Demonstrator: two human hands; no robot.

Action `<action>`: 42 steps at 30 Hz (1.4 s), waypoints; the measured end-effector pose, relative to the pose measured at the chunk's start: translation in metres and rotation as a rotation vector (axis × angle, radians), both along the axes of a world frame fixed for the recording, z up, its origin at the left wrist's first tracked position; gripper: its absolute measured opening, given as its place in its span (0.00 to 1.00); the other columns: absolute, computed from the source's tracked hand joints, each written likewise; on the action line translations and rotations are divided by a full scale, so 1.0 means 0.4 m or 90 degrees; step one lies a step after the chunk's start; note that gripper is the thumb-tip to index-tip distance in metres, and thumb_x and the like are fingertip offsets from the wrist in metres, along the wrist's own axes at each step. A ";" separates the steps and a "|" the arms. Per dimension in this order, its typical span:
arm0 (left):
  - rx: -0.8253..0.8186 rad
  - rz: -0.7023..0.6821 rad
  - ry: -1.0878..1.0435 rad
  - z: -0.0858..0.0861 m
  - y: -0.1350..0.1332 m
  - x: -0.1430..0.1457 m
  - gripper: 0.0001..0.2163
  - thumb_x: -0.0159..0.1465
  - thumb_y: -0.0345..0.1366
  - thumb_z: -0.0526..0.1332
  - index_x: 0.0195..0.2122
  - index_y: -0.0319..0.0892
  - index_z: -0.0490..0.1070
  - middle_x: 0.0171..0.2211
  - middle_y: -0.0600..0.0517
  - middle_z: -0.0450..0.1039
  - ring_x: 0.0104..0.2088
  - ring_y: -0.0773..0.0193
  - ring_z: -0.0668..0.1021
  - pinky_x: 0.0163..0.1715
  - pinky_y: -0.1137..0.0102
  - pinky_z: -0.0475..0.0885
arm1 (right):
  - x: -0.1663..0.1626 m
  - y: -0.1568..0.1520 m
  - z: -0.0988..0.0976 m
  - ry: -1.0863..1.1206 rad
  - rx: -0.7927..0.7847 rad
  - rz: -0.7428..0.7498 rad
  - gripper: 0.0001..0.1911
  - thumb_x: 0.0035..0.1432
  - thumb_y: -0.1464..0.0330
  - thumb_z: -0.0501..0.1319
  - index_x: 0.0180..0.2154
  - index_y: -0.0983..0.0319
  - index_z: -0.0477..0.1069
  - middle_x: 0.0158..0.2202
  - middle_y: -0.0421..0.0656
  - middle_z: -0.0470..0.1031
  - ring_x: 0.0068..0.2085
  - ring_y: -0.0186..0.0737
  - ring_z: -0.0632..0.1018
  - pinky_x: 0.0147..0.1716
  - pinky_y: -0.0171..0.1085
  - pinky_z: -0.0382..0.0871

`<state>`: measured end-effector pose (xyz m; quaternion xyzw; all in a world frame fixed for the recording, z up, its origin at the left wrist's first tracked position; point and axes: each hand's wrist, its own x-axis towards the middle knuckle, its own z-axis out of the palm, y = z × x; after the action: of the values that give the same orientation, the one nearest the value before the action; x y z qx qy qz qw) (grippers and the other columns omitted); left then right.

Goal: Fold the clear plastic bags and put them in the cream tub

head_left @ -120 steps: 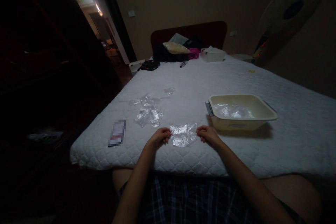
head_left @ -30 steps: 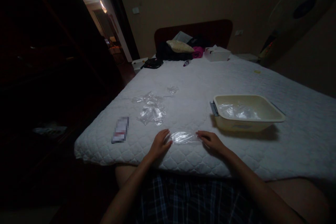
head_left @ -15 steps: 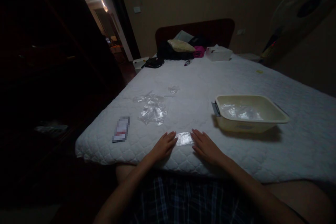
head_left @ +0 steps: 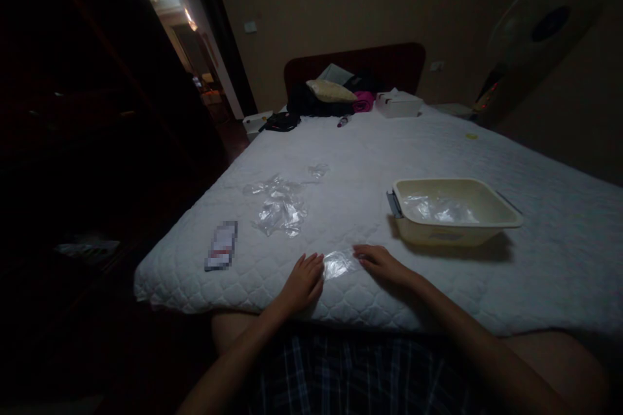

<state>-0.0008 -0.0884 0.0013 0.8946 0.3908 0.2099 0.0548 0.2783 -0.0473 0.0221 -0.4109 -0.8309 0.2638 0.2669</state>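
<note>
Head view: small folded clear plastic bag point(head_left: 337, 264) lies on white quilted bed point(head_left: 341, 162), between flat left hand point(head_left: 302, 284) and right hand point(head_left: 382, 263). Fingers point(head_left: 363, 250) released, touching its edges. Light, limp, slippery (pinch a corner).

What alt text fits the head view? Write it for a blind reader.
Two hands, left hand and right hand, lie flat on a white bed beside a small folded clear plastic bag. A cream basin sits right, loose plastic bags left.
</note>
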 end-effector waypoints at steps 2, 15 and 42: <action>0.011 0.002 -0.010 0.005 -0.016 0.007 0.14 0.61 0.36 0.52 0.48 0.42 0.63 0.54 0.43 0.62 0.55 0.54 0.63 0.55 0.51 0.53 | -0.010 0.014 -0.001 0.007 0.008 -0.010 0.13 0.53 0.68 0.55 0.41 0.60 0.72 0.47 0.48 0.72 0.48 0.47 0.72 0.48 0.50 0.62; 0.037 -0.116 0.023 0.044 -0.093 0.081 0.18 0.59 0.38 0.53 0.51 0.41 0.63 0.39 0.42 0.68 0.39 0.55 0.70 0.39 0.59 0.65 | -0.072 0.097 -0.019 0.311 -0.087 -0.154 0.13 0.49 0.72 0.53 0.38 0.62 0.71 0.38 0.45 0.74 0.39 0.39 0.75 0.41 0.42 0.69; 0.084 -0.015 -0.240 -0.062 0.030 0.060 0.10 0.60 0.33 0.56 0.43 0.41 0.70 0.40 0.45 0.73 0.42 0.60 0.74 0.42 0.62 0.71 | -0.053 -0.068 -0.057 -0.041 0.268 0.001 0.11 0.59 0.69 0.52 0.43 0.61 0.69 0.38 0.46 0.75 0.40 0.42 0.74 0.40 0.43 0.66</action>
<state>0.0232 -0.0765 -0.0235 0.8456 0.3483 0.3983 0.0712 0.2571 -0.0746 -0.0006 -0.3539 -0.8759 0.0714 0.3202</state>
